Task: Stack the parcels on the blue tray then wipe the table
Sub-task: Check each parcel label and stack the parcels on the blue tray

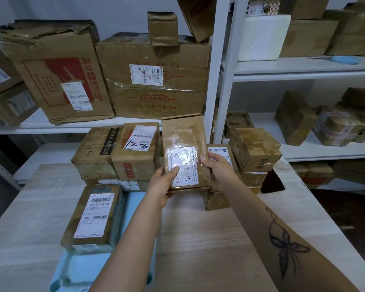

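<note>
At the left I see one blue tray carrying one labelled parcel, its long axis running away from me. My left hand and right hand each keep a closed grip on one taped parcel, held lengthwise above the table. The tray lies down-left of it, nearer my left hand. I can't fully count the pile behind.

Flat brown taped parcel stands tilted, pinched between the fingers; below-left of them, a labelled parcel lies on the blue tray.
</note>
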### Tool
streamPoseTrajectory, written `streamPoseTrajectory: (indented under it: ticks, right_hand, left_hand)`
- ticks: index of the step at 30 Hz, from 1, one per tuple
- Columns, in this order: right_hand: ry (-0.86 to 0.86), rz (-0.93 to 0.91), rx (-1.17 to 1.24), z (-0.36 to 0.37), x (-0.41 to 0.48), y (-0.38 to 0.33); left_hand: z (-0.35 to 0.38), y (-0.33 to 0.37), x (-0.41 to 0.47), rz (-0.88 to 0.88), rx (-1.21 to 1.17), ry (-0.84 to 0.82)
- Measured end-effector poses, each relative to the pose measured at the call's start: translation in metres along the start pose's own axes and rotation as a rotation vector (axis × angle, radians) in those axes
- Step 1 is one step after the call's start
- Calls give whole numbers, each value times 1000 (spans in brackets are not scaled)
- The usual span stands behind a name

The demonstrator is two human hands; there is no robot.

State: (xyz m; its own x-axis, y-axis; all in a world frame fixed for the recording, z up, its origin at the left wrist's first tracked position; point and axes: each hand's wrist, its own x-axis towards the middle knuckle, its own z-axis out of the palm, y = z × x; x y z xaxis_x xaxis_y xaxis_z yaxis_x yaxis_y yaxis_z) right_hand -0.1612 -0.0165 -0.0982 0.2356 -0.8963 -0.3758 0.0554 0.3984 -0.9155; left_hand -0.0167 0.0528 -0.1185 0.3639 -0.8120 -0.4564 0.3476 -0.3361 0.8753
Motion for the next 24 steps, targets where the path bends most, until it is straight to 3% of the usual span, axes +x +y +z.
streamPoseTrajectory:
  ticks: [11, 24]
  right_hand:
    - [39, -12, 15, 4, -14, -5]
    - [75, -100, 82, 2, -23, -6]
  left_hand:
    - [-4, 0, -7, 31, -16, -41]
    - [-1, -1, -14, 158, 137, -12]
